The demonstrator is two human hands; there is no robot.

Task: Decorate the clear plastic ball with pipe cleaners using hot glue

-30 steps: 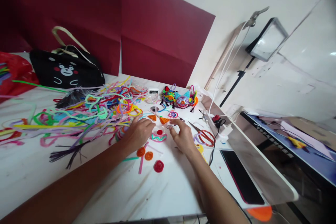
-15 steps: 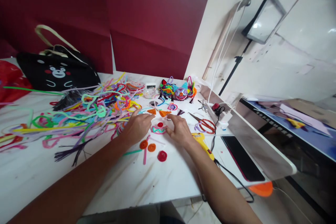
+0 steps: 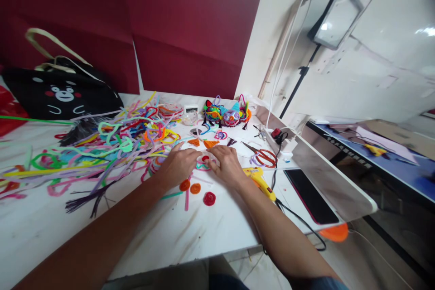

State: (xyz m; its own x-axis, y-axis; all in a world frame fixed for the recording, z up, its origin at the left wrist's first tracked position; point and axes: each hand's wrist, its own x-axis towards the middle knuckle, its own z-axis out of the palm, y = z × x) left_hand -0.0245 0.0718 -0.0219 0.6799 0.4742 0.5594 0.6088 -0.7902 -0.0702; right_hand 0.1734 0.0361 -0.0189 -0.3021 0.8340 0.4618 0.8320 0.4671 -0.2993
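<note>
Between my two hands is a clear round plastic piece [image 3: 201,159] with a red coil [image 3: 205,158] in its middle and a zigzag strip below the coil. My left hand [image 3: 178,166] closes on its left edge with bent fingers. From the opposite side my right hand [image 3: 224,164] grips it, the fingers over the far edge and the thumb at the near edge. Just beyond lie two orange triangles [image 3: 211,143]. Nearer me are two orange coils [image 3: 195,188] and a red coil [image 3: 209,198], beside a pink pipe cleaner [image 3: 186,200].
Tangled pipe cleaners [image 3: 112,140] cover the left of the table. To the right are orange-handled scissors [image 3: 265,157], a yellow glue gun [image 3: 261,183] with its cord, and a black phone [image 3: 311,195]. Colourful decorated balls [image 3: 231,117] and a black bag [image 3: 64,95] stand at the back.
My right hand's fingers have moved in over the clear piece and cover more of it. The whole view has shifted slightly; the loose coils stay where they were.
</note>
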